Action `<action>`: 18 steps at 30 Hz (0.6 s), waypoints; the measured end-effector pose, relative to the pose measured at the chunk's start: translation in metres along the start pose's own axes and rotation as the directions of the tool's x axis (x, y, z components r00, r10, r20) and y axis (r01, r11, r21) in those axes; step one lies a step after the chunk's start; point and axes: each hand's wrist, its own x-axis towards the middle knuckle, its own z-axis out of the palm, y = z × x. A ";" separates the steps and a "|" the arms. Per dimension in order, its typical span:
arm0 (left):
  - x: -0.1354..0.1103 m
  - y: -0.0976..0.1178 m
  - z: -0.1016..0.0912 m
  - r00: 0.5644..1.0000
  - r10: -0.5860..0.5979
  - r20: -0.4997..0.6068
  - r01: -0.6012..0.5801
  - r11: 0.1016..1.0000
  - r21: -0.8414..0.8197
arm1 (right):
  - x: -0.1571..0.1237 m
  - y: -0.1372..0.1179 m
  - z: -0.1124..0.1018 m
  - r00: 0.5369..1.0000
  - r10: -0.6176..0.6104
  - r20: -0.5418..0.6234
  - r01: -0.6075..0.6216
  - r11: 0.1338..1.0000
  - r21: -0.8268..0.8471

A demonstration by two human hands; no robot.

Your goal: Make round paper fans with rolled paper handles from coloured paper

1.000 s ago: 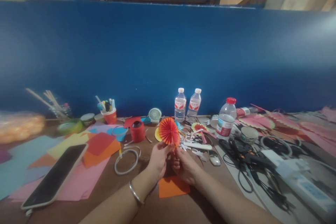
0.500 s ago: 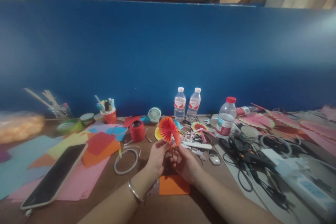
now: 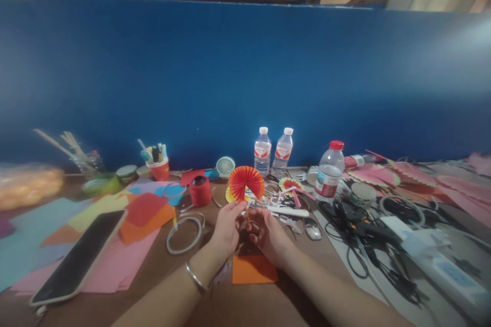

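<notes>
A red-orange pleated paper fan [image 3: 246, 182] is spread into a nearly full round above the table, with a gap at its lower right. My left hand [image 3: 229, 227] pinches it near the lower point, where the folds meet. A thin orange stem or string runs down from there between my hands. Curled close on the other side, my right hand [image 3: 273, 237] has its fingertips at the lower end of that stem; its exact grip is partly hidden. Beneath both hands an orange paper sheet [image 3: 254, 270] lies flat on the table.
Left are a phone [image 3: 80, 255], coloured papers [image 3: 143, 209], a grey cable ring [image 3: 184, 251] and a red thread spool [image 3: 200, 191]. Bottles [image 3: 263, 153] stand behind, near the blue wall [image 3: 245, 71]. White-handled scissors [image 3: 289, 211], a mouse [image 3: 312, 229] and tangled cables [image 3: 368, 235] lie right.
The paper fan has turned to face me and opened out wider and rounder; its right side was folded and tilted before. My right fingers have drawn slightly down from its pleats to the stem.
</notes>
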 end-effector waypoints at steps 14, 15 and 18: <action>0.006 -0.003 -0.002 0.994 0.105 -0.016 -0.105 0.994 0.004 | -0.001 -0.006 0.002 0.889 -0.437 -0.138 0.276 0.751 -0.601; 0.006 -0.003 -0.002 0.994 0.107 -0.020 -0.107 0.994 0.004 | -0.002 -0.006 0.004 0.893 -0.431 -0.130 0.263 0.735 -0.625; 0.004 -0.002 0.000 0.993 0.099 -0.057 -0.098 0.995 0.033 | -0.005 -0.005 0.009 0.893 -0.440 -0.092 0.245 0.648 -0.722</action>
